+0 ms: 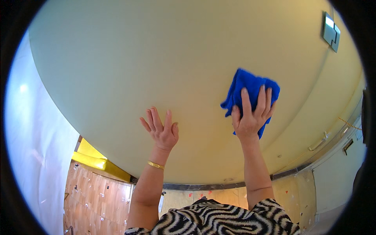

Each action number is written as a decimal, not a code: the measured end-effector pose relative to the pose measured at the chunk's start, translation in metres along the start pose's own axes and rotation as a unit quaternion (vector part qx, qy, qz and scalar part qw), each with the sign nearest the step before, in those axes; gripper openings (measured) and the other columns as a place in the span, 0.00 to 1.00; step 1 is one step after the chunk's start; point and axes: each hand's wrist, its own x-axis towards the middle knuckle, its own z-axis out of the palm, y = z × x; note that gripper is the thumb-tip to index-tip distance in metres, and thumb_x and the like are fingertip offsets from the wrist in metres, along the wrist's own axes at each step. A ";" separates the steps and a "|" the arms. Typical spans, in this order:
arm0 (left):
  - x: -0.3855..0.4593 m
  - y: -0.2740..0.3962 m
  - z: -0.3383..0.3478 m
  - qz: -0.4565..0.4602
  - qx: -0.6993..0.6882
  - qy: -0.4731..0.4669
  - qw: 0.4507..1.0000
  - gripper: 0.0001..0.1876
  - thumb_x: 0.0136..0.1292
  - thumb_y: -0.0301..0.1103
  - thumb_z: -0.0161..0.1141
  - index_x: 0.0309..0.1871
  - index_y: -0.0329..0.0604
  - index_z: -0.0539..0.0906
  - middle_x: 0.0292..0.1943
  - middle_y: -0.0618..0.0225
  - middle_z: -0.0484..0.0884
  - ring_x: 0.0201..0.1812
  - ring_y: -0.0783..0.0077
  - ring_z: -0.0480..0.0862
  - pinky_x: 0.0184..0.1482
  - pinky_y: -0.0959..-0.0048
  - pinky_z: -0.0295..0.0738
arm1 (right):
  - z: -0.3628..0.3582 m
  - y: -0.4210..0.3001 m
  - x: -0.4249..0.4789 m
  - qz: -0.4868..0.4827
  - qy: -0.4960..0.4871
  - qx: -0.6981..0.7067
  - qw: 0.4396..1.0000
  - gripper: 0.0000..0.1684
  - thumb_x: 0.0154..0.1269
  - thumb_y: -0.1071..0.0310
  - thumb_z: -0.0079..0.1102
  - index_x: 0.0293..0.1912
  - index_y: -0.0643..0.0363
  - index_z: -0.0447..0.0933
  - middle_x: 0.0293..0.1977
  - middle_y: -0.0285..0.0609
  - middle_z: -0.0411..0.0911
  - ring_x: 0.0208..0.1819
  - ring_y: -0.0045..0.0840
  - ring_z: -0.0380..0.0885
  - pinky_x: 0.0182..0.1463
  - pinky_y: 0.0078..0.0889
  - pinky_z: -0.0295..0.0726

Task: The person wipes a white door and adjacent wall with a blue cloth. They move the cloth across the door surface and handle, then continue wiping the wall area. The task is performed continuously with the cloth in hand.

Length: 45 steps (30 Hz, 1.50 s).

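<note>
A blue cloth lies bunched against a broad, smooth, pale yellow-green panel. My right hand is spread over the cloth and presses it to the panel, its lower corner hanging below the palm. To the left, my left hand has its fingers apart and holds nothing. It is at the panel's face, though whether the palm touches cannot be told. A gold-coloured bracelet circles the left wrist.
A metal hinge is fixed at the panel's upper right. A metal handle and a white door are lower right. Beyond the left edge are yellow upholstered seating and whitish sheeting. Small scraps litter the wood-look floor.
</note>
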 end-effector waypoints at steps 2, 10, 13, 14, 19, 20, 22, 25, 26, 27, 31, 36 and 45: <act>-0.001 -0.005 -0.003 0.008 0.006 0.003 1.000 0.23 0.72 0.39 0.46 0.67 0.41 0.71 0.73 0.36 0.53 0.76 0.37 0.49 0.73 0.38 0.36 | 0.010 -0.019 0.029 0.006 0.019 0.009 1.000 0.20 0.69 0.47 0.53 0.57 0.36 0.80 0.67 0.49 0.64 0.68 0.48 0.63 0.70 0.66 0.48; -0.012 -0.011 -0.009 -0.038 -0.060 0.015 0.997 0.20 0.68 0.31 0.49 0.62 0.37 0.76 0.71 0.42 0.63 0.75 0.41 0.56 0.75 0.44 0.38 | 0.016 -0.077 0.012 -0.087 -0.029 0.103 0.990 0.21 0.65 0.52 0.55 0.58 0.28 0.78 0.66 0.34 0.68 0.65 0.30 0.68 0.69 0.67 0.49; -0.008 -0.008 -0.007 -0.072 -0.086 0.036 0.993 0.19 0.68 0.29 0.49 0.61 0.39 0.78 0.70 0.47 0.67 0.74 0.46 0.59 0.75 0.47 0.39 | 0.012 -0.075 -0.046 -0.155 -0.073 0.120 0.978 0.21 0.65 0.56 0.54 0.58 0.29 0.78 0.65 0.28 0.69 0.64 0.24 0.69 0.68 0.63 0.53; -0.006 -0.007 -0.007 -0.071 -0.085 0.037 0.993 0.19 0.69 0.29 0.49 0.61 0.38 0.78 0.70 0.48 0.67 0.74 0.46 0.59 0.75 0.48 0.39 | 0.009 -0.073 -0.067 -0.175 -0.091 0.120 0.973 0.21 0.65 0.57 0.54 0.57 0.29 0.79 0.64 0.28 0.70 0.63 0.23 0.69 0.68 0.61 0.53; 0.001 -0.006 -0.007 -0.055 -0.077 0.055 0.994 0.19 0.69 0.28 0.47 0.62 0.37 0.77 0.70 0.49 0.67 0.75 0.48 0.58 0.76 0.50 0.40 | -0.002 -0.065 -0.180 -0.265 -0.184 0.139 0.936 0.24 0.65 0.58 0.52 0.61 0.35 0.76 0.65 0.23 0.69 0.64 0.15 0.67 0.65 0.49 0.57; 0.001 -0.007 -0.007 -0.050 -0.066 0.049 0.995 0.20 0.70 0.29 0.46 0.62 0.36 0.76 0.70 0.48 0.66 0.75 0.47 0.58 0.75 0.50 0.40 | -0.006 -0.066 -0.198 -0.271 -0.200 0.155 0.929 0.25 0.64 0.59 0.52 0.62 0.38 0.75 0.66 0.23 0.68 0.65 0.14 0.66 0.65 0.45 0.57; 0.003 -0.010 -0.008 -0.036 -0.046 0.040 0.998 0.20 0.71 0.30 0.44 0.63 0.34 0.73 0.71 0.45 0.63 0.75 0.46 0.56 0.75 0.49 0.41 | -0.008 -0.068 -0.233 -0.288 -0.241 0.200 0.905 0.27 0.64 0.62 0.51 0.63 0.43 0.74 0.68 0.24 0.66 0.68 0.13 0.64 0.68 0.42 0.56; 0.001 -0.012 -0.007 -0.029 -0.039 0.044 0.998 0.21 0.70 0.29 0.44 0.64 0.34 0.72 0.72 0.45 0.63 0.76 0.46 0.56 0.75 0.49 0.40 | -0.016 -0.056 -0.269 -0.338 -0.307 0.210 0.865 0.27 0.65 0.64 0.50 0.64 0.48 0.72 0.69 0.25 0.65 0.71 0.14 0.60 0.71 0.40 0.55; -0.001 -0.013 -0.006 -0.027 -0.036 0.038 0.998 0.21 0.70 0.29 0.43 0.64 0.33 0.72 0.72 0.44 0.63 0.75 0.46 0.56 0.75 0.49 0.41 | -0.020 -0.050 -0.267 -0.343 -0.332 0.217 0.852 0.26 0.65 0.64 0.50 0.64 0.49 0.72 0.70 0.26 0.64 0.71 0.14 0.59 0.72 0.40 0.54; -0.005 -0.013 -0.006 -0.025 -0.034 0.034 0.999 0.21 0.70 0.29 0.43 0.65 0.33 0.71 0.72 0.44 0.62 0.75 0.45 0.56 0.75 0.48 0.41 | -0.024 -0.043 -0.265 -0.349 -0.356 0.223 0.838 0.26 0.65 0.65 0.50 0.64 0.49 0.72 0.70 0.26 0.64 0.72 0.14 0.59 0.72 0.39 0.53; -0.012 -0.012 -0.008 -0.045 -0.048 0.035 0.997 0.21 0.67 0.28 0.47 0.62 0.36 0.76 0.71 0.48 0.65 0.76 0.46 0.56 0.75 0.48 0.41 | -0.029 -0.020 -0.230 -0.300 -0.303 0.219 0.878 0.21 0.64 0.64 0.52 0.57 0.43 0.78 0.67 0.24 0.68 0.67 0.15 0.65 0.71 0.42 0.55; -0.015 -0.011 -0.005 -0.038 -0.043 0.034 0.998 0.21 0.66 0.27 0.47 0.62 0.35 0.75 0.71 0.46 0.64 0.75 0.44 0.56 0.75 0.45 0.41 | -0.015 -0.004 -0.136 -0.197 -0.143 0.138 0.960 0.12 0.60 0.60 0.61 0.43 0.31 0.84 0.54 0.27 0.78 0.57 0.26 0.74 0.73 0.59 0.49; -0.024 -0.010 -0.008 0.010 -0.043 0.021 0.999 0.22 0.68 0.30 0.45 0.63 0.34 0.72 0.71 0.41 0.62 0.75 0.39 0.53 0.74 0.42 0.41 | 0.004 -0.045 -0.005 -0.016 -0.032 0.058 0.998 0.22 0.69 0.42 0.53 0.58 0.33 0.78 0.66 0.48 0.66 0.67 0.50 0.64 0.72 0.69 0.43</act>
